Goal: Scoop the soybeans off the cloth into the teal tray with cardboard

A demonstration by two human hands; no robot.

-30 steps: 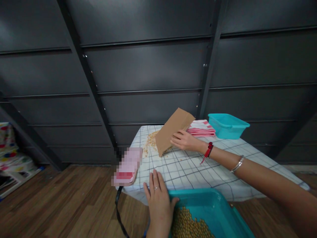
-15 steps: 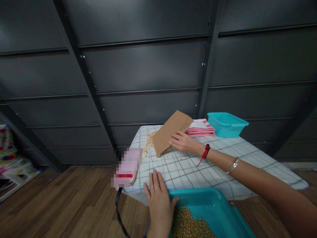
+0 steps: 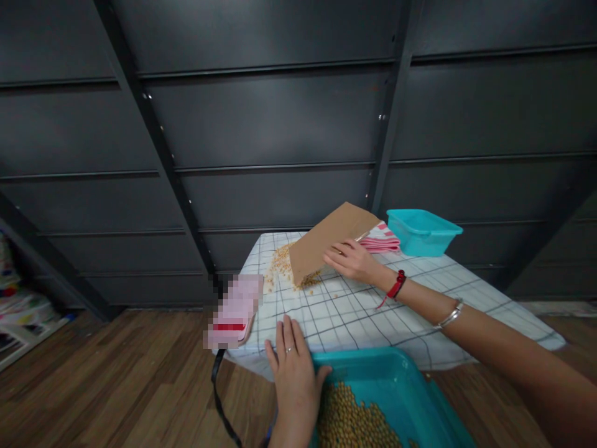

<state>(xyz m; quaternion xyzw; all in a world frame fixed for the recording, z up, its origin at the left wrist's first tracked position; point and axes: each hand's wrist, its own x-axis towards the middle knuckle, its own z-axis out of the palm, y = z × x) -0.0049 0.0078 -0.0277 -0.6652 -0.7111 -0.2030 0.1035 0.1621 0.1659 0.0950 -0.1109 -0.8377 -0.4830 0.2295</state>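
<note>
My right hand [image 3: 352, 259] grips a brown cardboard sheet [image 3: 326, 239], tilted with its lower edge on the checked tablecloth [image 3: 354, 308]. Pale beans [image 3: 282, 264] lie scattered on the cloth at the sheet's lower left edge. My left hand [image 3: 293, 373] lies flat, fingers stretched out, on the near left rim of a teal tray [image 3: 396, 386] that holds many beans. The thumb hooks over the tray's rim.
A smaller teal tub [image 3: 422, 231] stands at the table's far right, with a folded pink-striped cloth [image 3: 380, 239] beside it. A pink object [image 3: 233, 311] with a black strap sits at the table's left edge. A dark panelled wall rises behind; wooden floor lies left.
My right hand has tilted the cardboard sheet lower and flatter over the beans. My left hand stays on the tray rim. The view has shifted slightly.
</note>
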